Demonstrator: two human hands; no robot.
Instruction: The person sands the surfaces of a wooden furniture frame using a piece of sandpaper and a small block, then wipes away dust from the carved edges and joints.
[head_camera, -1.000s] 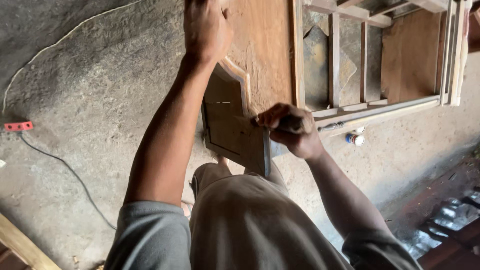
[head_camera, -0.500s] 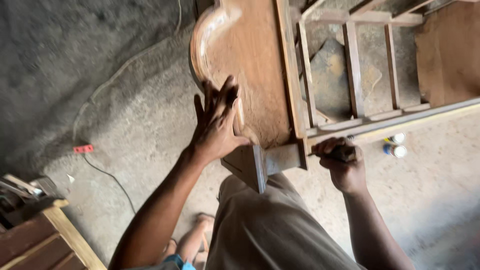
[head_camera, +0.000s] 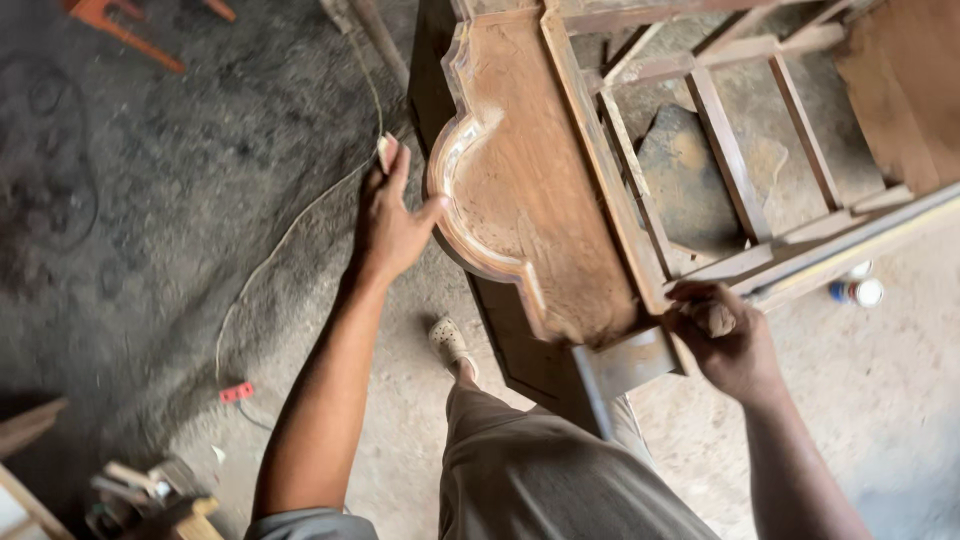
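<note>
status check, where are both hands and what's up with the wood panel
Left hand open, thumb against the carved wood panel at its curved edge. Right hand closed around a small brown object at the frame. White cord trails across the floor.

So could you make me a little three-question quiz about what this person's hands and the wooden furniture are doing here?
1. True or false: the left hand grips a hammer.
2. Which hand is closed around a small rounded object at the frame's lower rail? A) left B) right C) neither
3. Fill in: the left thumb touches the curved ____ of the wooden panel.

Key:
1. False; the left hand is open, fingers spread, beside the panel.
2. B; the right hand is clenched on a small brown object, too blurred to identify.
3. Edge.
</note>
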